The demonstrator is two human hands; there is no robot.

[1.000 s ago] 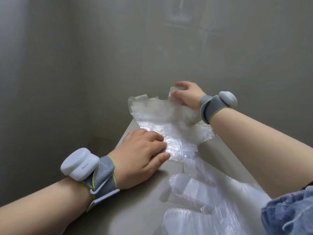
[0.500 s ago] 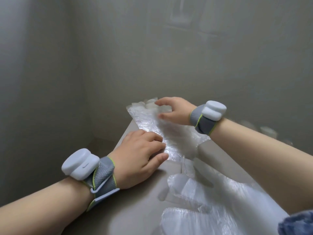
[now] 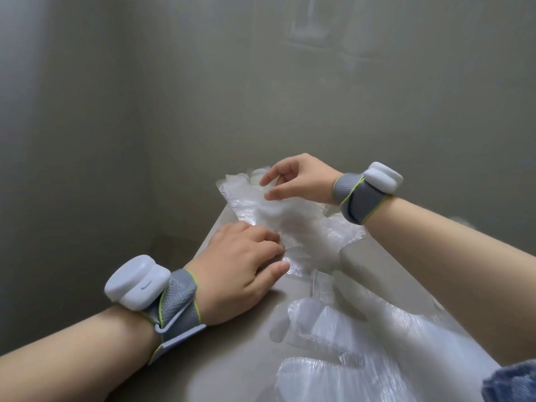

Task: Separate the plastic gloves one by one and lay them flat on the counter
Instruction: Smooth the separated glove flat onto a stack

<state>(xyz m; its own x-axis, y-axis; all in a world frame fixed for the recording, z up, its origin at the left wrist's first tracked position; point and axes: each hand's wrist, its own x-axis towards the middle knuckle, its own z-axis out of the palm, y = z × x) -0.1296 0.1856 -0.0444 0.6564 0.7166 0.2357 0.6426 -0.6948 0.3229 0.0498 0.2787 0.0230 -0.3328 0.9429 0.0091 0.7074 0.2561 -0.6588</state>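
A stack of clear plastic gloves [image 3: 242,200] lies at the far end of the grey counter [image 3: 232,361]. My left hand [image 3: 240,262] rests on the stack's near edge, its fingers lying flat and pressing the plastic down. My right hand [image 3: 301,178] hovers over the far end of the stack. Its thumb and forefinger pinch the top glove [image 3: 293,219], which looks blurred and lifted off the pile beneath the palm. Nearer to me, separated gloves [image 3: 362,343] lie spread on the counter, overlapping each other.
Grey walls close in the counter at the back and on the left. The counter's left edge [image 3: 207,242] drops to a lower ledge just beside my left hand. Both wrists carry white devices on grey bands. A blue sleeve [image 3: 510,381] shows at the bottom right.
My right hand has swung from the stack's far right corner leftward and down over the pile, drawing the top glove with it. My left hand has stayed pressing the near edge.
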